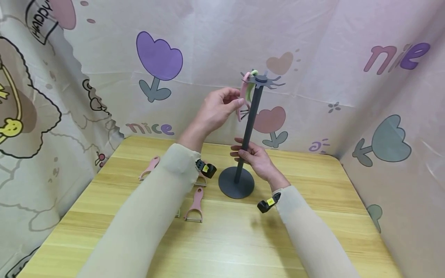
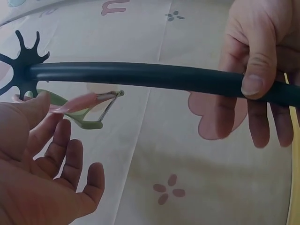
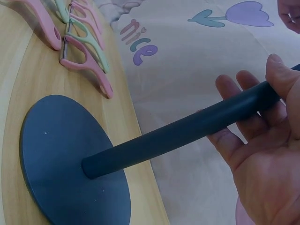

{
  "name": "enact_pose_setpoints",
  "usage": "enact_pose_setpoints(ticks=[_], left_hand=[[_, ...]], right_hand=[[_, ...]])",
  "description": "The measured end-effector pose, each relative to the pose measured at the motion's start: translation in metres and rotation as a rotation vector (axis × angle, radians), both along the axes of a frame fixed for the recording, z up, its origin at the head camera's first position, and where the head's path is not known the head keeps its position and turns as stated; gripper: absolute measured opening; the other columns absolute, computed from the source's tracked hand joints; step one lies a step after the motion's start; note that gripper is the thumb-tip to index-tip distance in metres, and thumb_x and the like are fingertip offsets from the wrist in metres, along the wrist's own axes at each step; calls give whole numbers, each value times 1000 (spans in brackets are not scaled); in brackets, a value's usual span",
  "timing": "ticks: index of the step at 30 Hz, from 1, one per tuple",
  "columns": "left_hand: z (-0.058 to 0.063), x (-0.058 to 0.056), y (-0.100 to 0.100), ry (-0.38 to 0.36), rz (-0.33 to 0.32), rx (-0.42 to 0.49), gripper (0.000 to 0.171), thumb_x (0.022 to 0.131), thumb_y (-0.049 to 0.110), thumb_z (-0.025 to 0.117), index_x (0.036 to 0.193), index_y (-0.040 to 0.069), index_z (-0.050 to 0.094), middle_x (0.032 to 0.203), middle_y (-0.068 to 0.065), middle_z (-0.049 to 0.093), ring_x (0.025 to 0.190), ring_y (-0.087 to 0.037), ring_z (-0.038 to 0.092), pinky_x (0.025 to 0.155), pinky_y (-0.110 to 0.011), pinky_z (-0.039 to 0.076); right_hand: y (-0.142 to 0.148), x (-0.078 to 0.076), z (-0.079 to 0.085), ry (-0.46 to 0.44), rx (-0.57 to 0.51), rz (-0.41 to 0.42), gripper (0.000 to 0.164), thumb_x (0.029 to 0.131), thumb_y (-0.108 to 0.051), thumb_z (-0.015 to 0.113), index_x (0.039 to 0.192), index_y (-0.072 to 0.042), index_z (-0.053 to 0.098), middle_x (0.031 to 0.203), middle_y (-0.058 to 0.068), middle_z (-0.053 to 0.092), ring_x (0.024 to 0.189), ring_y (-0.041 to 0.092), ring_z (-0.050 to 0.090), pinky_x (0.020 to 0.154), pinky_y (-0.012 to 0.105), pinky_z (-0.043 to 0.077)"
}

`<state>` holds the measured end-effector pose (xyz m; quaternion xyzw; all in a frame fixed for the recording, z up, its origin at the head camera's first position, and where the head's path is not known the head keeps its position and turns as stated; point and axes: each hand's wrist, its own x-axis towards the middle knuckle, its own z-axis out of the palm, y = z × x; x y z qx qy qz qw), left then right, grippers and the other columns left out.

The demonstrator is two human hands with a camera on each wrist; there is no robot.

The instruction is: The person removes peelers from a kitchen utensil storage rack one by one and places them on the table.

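A dark metal stand [image 1: 251, 123] with a round base and a crown of hooks stands upright on the table. My right hand [image 1: 257, 158] grips its pole low down, thumb on one side and fingers on the other. At the hooks, a pink peeler [image 2: 79, 103] and a green peeler [image 2: 89, 124] hang close together, blades downward. My left hand [image 1: 217, 110] pinches the pink peeler near its handle between thumb and fingers; part of the handle is hidden behind the thumb in the left wrist view.
More pink and green peelers lie on the wooden table [image 1: 292, 239] to the left of the base, among them a pink peeler [image 1: 197, 199] in front and a green peeler [image 3: 89, 40]. My left sleeve covers some. A printed cloth [image 1: 215, 42] hangs behind the table.
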<state>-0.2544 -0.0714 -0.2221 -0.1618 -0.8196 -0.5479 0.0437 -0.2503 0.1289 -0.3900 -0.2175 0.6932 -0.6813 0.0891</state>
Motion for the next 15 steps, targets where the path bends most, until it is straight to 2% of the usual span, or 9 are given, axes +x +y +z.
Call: enact_pose_setpoints(ticks=[5, 11, 15], left_hand=[[1, -1, 1, -27, -61, 18, 35, 105, 34, 66, 138, 21, 68, 123, 4, 71, 118, -12, 62, 109, -43, 47], [-1, -3, 0, -57, -143, 102, 36, 108, 29, 62, 142, 18, 66, 131, 1, 72, 130, -15, 61, 120, -51, 38], [-1, -5, 0, -72, -168, 137, 36, 109, 27, 61, 142, 17, 66, 130, 1, 72, 132, -14, 59, 122, -52, 35]], right_hand=[[1, 0, -1, 8, 8, -3, 47, 109, -7, 57, 154, -5, 50, 143, 31, 60, 126, 36, 68, 108, 55, 51], [1, 0, -2, 9, 14, 0, 46, 109, -8, 57, 154, -4, 50, 142, 29, 61, 126, 33, 69, 108, 53, 52], [1, 0, -2, 13, 13, -3, 46, 109, -8, 58, 154, -5, 51, 140, 25, 64, 126, 34, 69, 108, 54, 52]])
